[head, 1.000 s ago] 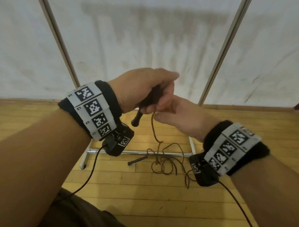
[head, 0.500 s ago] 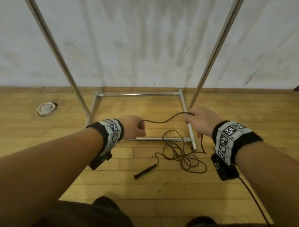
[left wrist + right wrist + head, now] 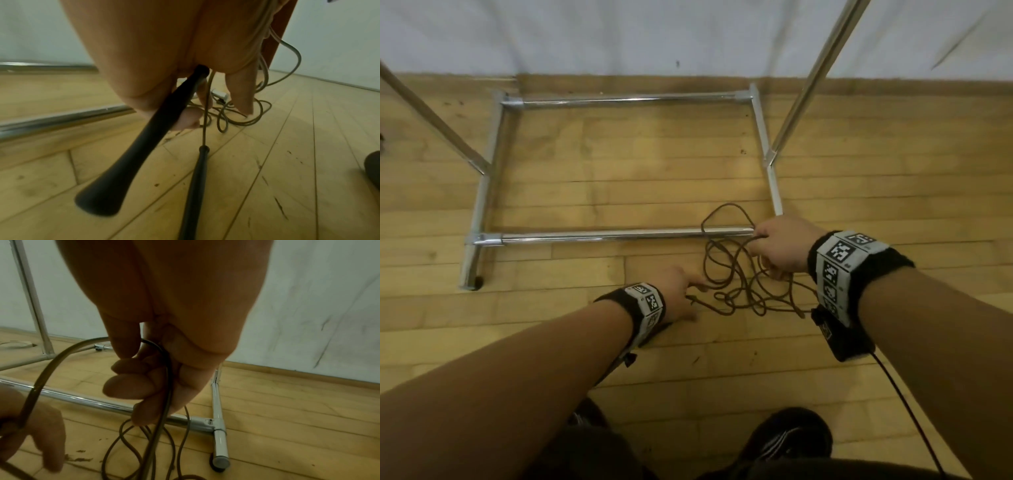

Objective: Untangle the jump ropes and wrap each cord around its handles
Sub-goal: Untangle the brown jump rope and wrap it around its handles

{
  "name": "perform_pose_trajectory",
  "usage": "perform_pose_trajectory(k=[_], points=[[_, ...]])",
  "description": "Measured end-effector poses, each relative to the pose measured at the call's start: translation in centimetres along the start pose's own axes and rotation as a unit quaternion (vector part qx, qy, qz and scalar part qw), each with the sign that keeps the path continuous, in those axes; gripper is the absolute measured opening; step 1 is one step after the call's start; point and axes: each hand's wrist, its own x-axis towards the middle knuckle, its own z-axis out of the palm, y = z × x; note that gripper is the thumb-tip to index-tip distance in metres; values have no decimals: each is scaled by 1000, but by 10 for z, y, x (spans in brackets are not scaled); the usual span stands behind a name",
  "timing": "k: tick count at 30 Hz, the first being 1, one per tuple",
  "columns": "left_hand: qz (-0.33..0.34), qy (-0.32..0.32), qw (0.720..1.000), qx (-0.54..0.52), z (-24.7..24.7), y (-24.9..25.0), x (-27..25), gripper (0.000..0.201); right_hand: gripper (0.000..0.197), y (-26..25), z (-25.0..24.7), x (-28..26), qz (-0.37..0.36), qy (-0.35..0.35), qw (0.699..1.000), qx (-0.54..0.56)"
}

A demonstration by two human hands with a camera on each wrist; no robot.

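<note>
**Mia:** Where is the rope?

**Ben:** The brown cord (image 3: 736,281) lies in a messy pile of loops on the wood floor (image 3: 619,178). In the head view it sits at about 3 o'clock from the middle. One loop lies over the near bar of the shiny metal frame (image 3: 602,235).

**Mia:** What is the right hand doing?

**Ben:** The right hand (image 3: 782,248) is at 2 o'clock from the pile. Its fingers (image 3: 131,384) curl around a piece of the cord, and the cord hangs down from there.

**Mia:** And the left hand?

**Ben:** The left hand (image 3: 679,294) is at 9 o'clock from the pile, low by the floor. It grips one black handle (image 3: 144,142) in its palm. Some fingers point down at the floor.

**Mia:** Is there another handle?

**Ben:** Yes. The second black handle (image 3: 195,186) lies flat on the floor, just beside the held one. The cord comes out of its far end.
</note>
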Motion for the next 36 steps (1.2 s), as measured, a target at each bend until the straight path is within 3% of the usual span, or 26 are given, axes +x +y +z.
perform_pose_trajectory(k=[2, 3, 6, 11, 14, 16, 19, 22, 25, 28, 31, 34, 36], points=[[-15, 8, 1000, -18, 2, 3, 12, 26, 21, 2, 1, 11, 17, -17, 1000, 3], [-27, 15, 999, -34, 1, 4, 16, 20, 21, 3, 1, 15, 20, -22, 999, -17], [-68, 50, 996, -40, -17, 5, 19, 40, 36, -5, -6, 21, 0, -20, 992, -126], [-93, 130, 985, -65, -79, 12, -14, 44, 94, -53, -22, 7, -116, -121, 969, -183], [-82, 172, 979, -70, -118, 25, -58, 46, 105, -78, -37, -16, -170, -215, 953, -129], [-61, 190, 979, -43, -140, 33, -94, 33, 107, -88, -48, -35, -212, -234, 946, -71], [-8, 197, 979, -57, -167, 40, -145, 16, 81, -106, -58, -65, -245, -130, 961, -2], [37, 229, 969, -88, -186, 44, -193, 22, 41, -120, -65, -99, -270, -50, 958, 87], [65, 280, 957, -33, -196, 53, -233, 34, 27, -126, -79, -138, -265, 10, 947, 184], [67, 295, 953, 21, -198, 65, -262, 42, 14, -124, -100, -178, -264, 104, 937, 204], [89, 333, 939, -1, -200, 78, -280, 40, 25, -114, -120, -213, -298, 125, 892, 317], [128, 399, 905, -67, -203, 89, -293, 40, 39, -104, -131, -238, -347, 62, 808, 472], [154, 403, 893, -130, -203, 94, -297, 40, 41, -101, -134, -247, -363, 36, 764, 533]])
